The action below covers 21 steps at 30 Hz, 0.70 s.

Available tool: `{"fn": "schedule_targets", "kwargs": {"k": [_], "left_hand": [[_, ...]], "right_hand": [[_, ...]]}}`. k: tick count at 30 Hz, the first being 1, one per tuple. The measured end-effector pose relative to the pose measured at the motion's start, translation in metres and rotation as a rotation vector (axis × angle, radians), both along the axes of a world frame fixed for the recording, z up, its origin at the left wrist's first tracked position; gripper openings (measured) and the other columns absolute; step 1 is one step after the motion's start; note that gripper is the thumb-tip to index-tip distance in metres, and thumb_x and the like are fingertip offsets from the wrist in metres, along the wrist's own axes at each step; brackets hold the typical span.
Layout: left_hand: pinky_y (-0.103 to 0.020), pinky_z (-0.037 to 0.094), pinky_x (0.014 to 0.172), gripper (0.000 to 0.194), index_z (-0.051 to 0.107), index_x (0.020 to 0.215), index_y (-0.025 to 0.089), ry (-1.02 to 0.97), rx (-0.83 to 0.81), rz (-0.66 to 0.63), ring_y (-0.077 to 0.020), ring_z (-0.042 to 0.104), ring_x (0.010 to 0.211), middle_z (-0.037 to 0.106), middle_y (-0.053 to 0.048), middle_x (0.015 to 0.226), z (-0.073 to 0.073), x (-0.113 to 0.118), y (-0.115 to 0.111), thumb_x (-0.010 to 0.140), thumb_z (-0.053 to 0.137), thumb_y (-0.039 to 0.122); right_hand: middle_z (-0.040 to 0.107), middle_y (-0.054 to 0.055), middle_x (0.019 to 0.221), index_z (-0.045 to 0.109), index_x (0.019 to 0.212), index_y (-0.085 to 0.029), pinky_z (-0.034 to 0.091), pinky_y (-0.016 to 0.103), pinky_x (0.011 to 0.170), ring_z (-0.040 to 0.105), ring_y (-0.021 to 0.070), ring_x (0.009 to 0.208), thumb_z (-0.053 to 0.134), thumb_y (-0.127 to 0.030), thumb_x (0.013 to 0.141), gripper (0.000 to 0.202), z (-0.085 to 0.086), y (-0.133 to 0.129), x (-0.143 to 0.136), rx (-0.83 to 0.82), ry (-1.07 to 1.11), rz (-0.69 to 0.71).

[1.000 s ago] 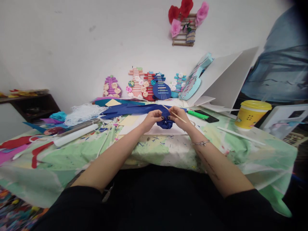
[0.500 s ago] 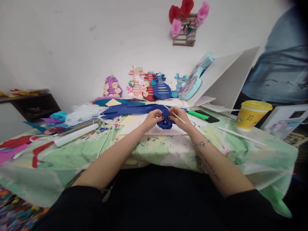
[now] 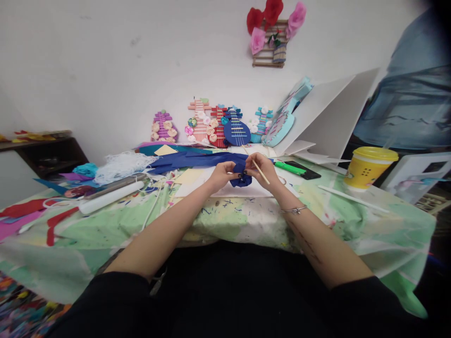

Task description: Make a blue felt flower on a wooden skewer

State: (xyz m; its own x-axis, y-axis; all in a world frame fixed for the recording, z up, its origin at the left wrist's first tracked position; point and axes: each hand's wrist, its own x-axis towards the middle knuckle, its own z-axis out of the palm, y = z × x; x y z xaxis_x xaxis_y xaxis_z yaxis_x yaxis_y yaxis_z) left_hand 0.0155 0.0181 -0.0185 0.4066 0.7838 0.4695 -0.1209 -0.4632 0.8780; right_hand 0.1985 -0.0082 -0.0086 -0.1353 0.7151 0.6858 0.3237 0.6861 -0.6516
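Paper (image 3: pixel 243 181): blue and crumpled, gathered between our fingertips above a white sheet (image 3: pixel 260 191) on the cloth-covered counter (image 3: pixel 232 223).
Left hand (image 3: pixel 220 177): grasping the bundle's left side between thumb and fingers.
Right hand (image 3: pixel 268 169): pinching the bundle's right side, a thin wooden stick (image 3: pixel 260 172) slanting across our fingers.
Folds: bunched at the lower end; we judge the shaping unfinished.
Surroundings: a blue toy lute (image 3: pixel 237 134) stands behind; a yellow cup (image 3: pixel 368 169) sits at our right.
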Motion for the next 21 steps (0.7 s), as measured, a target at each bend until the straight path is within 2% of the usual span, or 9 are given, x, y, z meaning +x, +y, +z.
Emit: {"fn": "schedule_targets", "kwargs": {"k": [6,21], "left_hand": [[-0.025,0.048,0.059,0.044,0.061,0.075,0.013,-0.009,0.011,-0.050,-0.0114,0.059,0.063,0.063,0.001,0.069,0.0010,0.0000,-0.0003,0.051,0.088,0.038],[-0.024,0.044,0.053,0.043,0.061,0.074,0.013,0.030,0.005,0.014,-0.0100,0.056,0.054,0.063,0.000,0.063,0.0002,-0.0005,0.0003,0.054,0.087,0.041]], "right_hand": [[0.063,0.000,0.080,0.055,0.088,-0.021,0.048,0.032,0.071,0.060,0.0178,0.074,0.066,-0.017,0.063,0.027,-0.0004,-0.0001,0.0003,-0.005,-0.066,0.007],[0.062,-0.001,0.075,0.054,0.085,-0.020,0.044,0.029,0.068,0.057,0.0160,0.069,0.065,-0.022,0.065,0.023,-0.0024,0.0020,0.0003,-0.031,-0.162,-0.056]]}}
